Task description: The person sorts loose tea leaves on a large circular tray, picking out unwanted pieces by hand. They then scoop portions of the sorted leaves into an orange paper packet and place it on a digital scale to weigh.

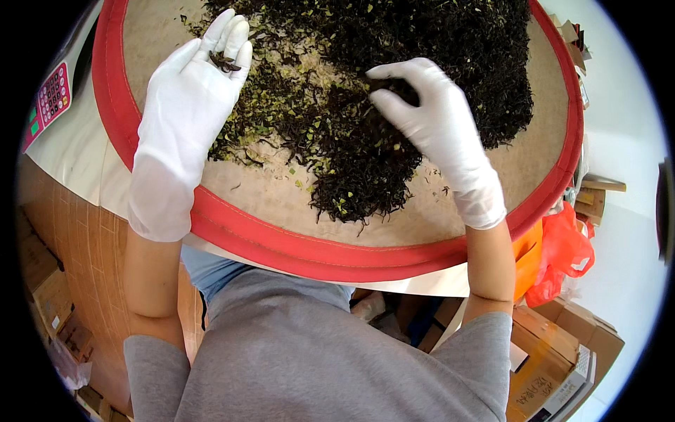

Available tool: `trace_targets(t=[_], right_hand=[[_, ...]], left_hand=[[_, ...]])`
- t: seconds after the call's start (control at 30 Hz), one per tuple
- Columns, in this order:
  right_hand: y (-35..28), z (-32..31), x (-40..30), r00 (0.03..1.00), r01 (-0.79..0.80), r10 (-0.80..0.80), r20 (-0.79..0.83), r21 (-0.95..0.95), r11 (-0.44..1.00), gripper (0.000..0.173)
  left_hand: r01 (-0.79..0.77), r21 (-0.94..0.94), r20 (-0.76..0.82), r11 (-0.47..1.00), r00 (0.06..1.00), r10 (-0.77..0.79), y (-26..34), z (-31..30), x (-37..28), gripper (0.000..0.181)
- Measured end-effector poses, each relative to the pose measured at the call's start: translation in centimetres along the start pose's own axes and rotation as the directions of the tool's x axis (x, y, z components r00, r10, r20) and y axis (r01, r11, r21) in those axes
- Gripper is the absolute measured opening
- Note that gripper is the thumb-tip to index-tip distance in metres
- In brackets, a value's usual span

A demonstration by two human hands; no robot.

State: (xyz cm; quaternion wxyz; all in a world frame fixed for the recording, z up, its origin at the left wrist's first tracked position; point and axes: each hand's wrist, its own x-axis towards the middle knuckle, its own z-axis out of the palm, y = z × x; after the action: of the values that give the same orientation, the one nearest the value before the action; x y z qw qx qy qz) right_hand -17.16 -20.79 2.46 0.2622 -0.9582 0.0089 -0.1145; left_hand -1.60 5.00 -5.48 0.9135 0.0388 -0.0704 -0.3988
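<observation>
My left hand (192, 92), in a white glove, is turned palm up over the left side of a round tray (337, 261) with a red cloth rim and a beige base. A few dark twisted leaf pieces (224, 61) rest on its fingers. My right hand (440, 116), gloved too, hangs over a spread of dark dried leaves (364, 174) that look like tea. Its thumb and forefinger are apart, tips pointing left; dark leaves show in the gap, and I cannot tell whether a small piece is between them. Yellow-green flakes (248, 116) are mixed in, mostly left of centre.
A larger mound of dark leaves (474, 53) covers the tray's far right. At the left stands a device with a pink keypad (52, 95), on the pale tabletop (74, 163). Red plastic bags (564, 253) and cardboard boxes (543, 364) are at the right, below the tray rim.
</observation>
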Motion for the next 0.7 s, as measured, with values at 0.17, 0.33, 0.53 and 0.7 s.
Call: trace_targets(t=[0.17,0.33,0.53,0.7], right_hand=[[-0.7,-3.0,-0.6,0.907,-0.368,0.210,0.365,0.444,0.817,0.031],[0.2,-3.3,-1.1,0.962,-0.244,0.201,0.186,0.247,0.938,0.029],[0.3,-3.7,-1.4,0.916,-0.251,0.233,0.325,0.012,0.968,0.027],[-0.3,-2.1,-2.2,0.945,0.071,-0.068,0.319,0.001,0.997,0.052]], left_hand=[[0.043,0.033,-0.051,0.999,0.998,-0.041,0.1,0.2,0.1,0.044],[0.047,0.012,-0.102,0.999,0.994,-0.045,-0.3,1.1,0.4,0.044],[0.049,0.047,-0.119,0.998,0.992,-0.043,-0.2,1.3,0.5,0.044],[0.045,0.054,-0.116,0.998,0.992,-0.039,-0.3,1.2,0.5,0.043]])
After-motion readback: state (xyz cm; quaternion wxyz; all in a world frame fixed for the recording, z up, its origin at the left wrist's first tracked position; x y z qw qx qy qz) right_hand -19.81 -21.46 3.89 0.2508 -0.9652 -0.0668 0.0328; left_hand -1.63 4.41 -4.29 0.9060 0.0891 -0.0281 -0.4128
